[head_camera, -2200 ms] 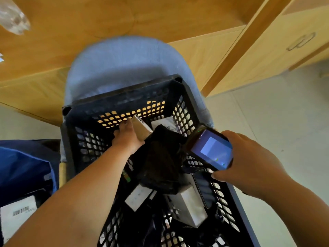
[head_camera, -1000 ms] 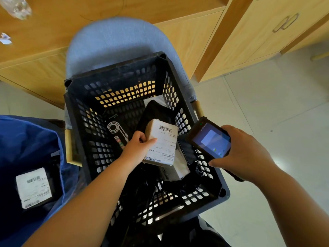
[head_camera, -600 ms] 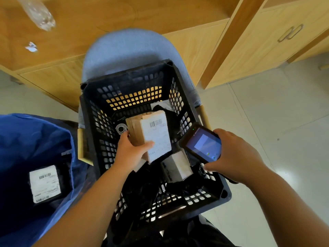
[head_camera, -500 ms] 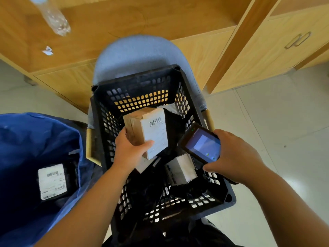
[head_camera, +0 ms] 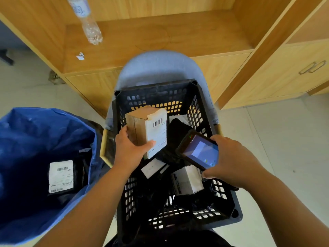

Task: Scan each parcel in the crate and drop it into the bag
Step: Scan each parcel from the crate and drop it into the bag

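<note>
Gripping a brown cardboard parcel (head_camera: 142,129) above the black crate (head_camera: 195,107), the left hand (head_camera: 130,150) has its thumb across the white barcode label (head_camera: 157,134) and fingers wrapped round the far side. Right hand (head_camera: 229,163) holds the handheld scanner (head_camera: 199,151), fingers curled under it, screen lit and facing up, just right of the parcel. More parcels lie in the crate, incl. a white box (head_camera: 187,180) and black pouches. Crate sits on a grey chair (head_camera: 156,68). Blue bag (head_camera: 35,132) stands open to the left, one labelled black parcel (head_camera: 61,175) inside. Wooden cabinet (head_camera: 195,41) behind.
</note>
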The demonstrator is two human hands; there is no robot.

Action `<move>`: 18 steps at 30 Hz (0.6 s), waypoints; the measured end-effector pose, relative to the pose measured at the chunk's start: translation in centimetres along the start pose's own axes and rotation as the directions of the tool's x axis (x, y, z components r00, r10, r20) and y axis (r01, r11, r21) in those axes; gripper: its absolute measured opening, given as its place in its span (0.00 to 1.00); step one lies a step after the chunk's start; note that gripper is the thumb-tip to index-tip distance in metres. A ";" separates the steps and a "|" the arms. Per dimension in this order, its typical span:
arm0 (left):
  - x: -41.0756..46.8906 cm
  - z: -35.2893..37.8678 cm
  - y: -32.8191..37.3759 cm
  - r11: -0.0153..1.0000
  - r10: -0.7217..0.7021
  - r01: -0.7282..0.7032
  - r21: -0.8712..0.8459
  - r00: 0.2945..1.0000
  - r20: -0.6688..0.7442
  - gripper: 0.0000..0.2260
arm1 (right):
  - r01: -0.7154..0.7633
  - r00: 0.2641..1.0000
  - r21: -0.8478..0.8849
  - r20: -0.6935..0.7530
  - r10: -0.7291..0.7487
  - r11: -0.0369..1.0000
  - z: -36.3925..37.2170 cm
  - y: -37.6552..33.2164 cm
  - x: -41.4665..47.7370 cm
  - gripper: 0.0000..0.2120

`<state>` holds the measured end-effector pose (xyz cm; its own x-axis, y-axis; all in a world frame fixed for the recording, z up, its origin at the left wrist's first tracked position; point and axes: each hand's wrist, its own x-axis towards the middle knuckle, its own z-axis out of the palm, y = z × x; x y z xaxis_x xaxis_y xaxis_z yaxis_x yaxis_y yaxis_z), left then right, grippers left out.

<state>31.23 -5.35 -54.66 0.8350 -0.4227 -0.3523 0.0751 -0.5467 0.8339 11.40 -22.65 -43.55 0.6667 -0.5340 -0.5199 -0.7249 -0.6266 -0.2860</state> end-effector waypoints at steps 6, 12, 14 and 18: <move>-0.3 -1.1 0.4 0.996 -0.026 0.025 -0.084 1.000 -0.006 0.42 | 0.019 0.998 0.032 -0.055 -0.017 0.999 -0.3 -0.7 0.0 0.38; -2.1 -5.5 1.0 0.936 -0.085 0.072 -0.344 0.996 -0.022 0.42 | 0.192 0.979 0.060 -0.082 -0.187 0.980 -0.3 -4.2 1.1 0.47; -2.6 -7.8 0.4 0.891 -0.142 0.122 -0.438 0.990 -0.015 0.44 | 0.259 0.965 0.043 -0.061 -0.257 0.965 0.0 -6.2 1.8 0.48; -4.2 -12.9 -2.5 0.914 -0.158 0.086 -0.396 0.976 -0.153 0.33 | 0.374 0.927 -0.024 0.020 -0.374 0.927 1.4 -11.0 3.3 0.48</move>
<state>34.55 7.16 -49.74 0.8863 -0.2153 -0.4100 0.3559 -0.2500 0.9005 21.33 -16.75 -43.29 0.8857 -0.2495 -0.3916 -0.4184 -0.7944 -0.4402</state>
